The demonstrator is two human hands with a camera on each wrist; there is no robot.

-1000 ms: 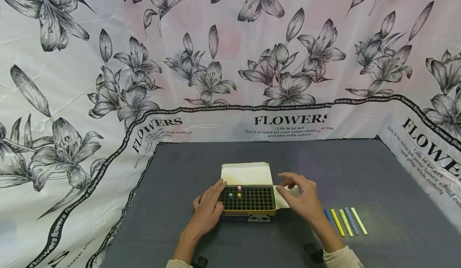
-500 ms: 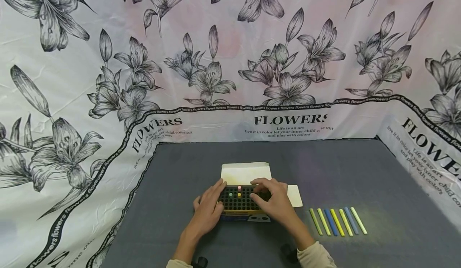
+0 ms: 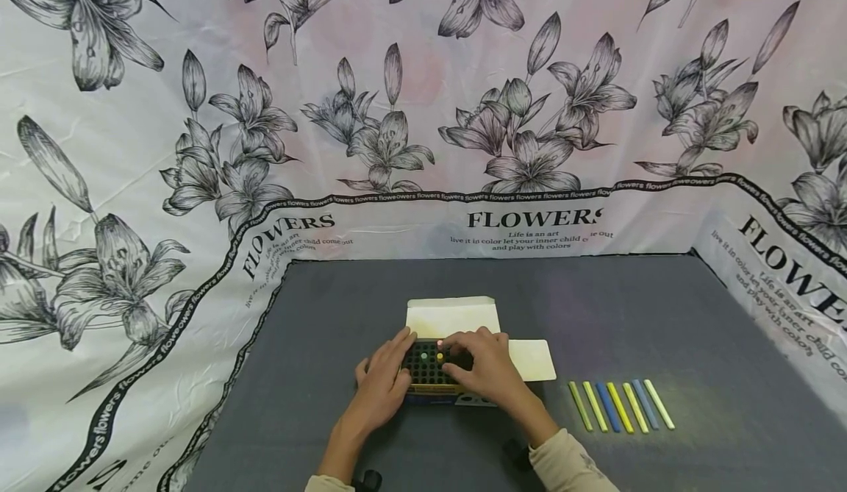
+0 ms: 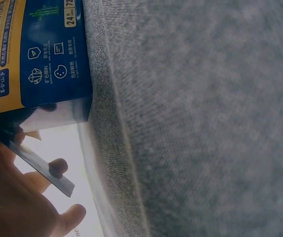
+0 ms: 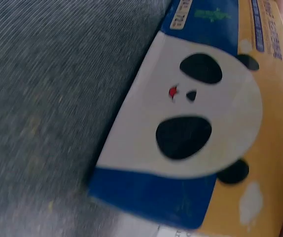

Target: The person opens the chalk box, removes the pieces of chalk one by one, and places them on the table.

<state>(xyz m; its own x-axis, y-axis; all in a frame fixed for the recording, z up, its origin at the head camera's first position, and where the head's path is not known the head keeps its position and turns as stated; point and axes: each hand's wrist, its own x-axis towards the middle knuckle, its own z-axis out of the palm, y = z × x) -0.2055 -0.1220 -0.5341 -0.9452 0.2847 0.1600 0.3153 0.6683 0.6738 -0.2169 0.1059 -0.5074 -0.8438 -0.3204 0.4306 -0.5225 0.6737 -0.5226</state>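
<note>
A chalk box (image 3: 433, 389) lies on the dark table with its top open, showing a black grid of holes. Inside stand a green chalk (image 3: 424, 357), a yellow chalk (image 3: 440, 358) and a pink chalk (image 3: 440, 345). My left hand (image 3: 384, 383) holds the box's left end; in the left wrist view its fingers lie around a side flap (image 4: 48, 170). Over the grid, my right hand (image 3: 486, 363) has its index fingertip beside the pink chalk and its thumb near the yellow one, with a gap between them. The right wrist view shows the box's panda front (image 5: 205, 113).
A row of several yellow, green and blue chalk sticks (image 3: 617, 408) lies on the table (image 3: 662, 315) to the right. White flaps (image 3: 536, 359) fold out at the box's right and back. Flowered cloth (image 3: 397, 227) encloses the table behind and at the sides.
My right hand has moved left from the box's right flap, across the grid, to the pink and yellow chalks. The left hand has stayed at the box's left end.
</note>
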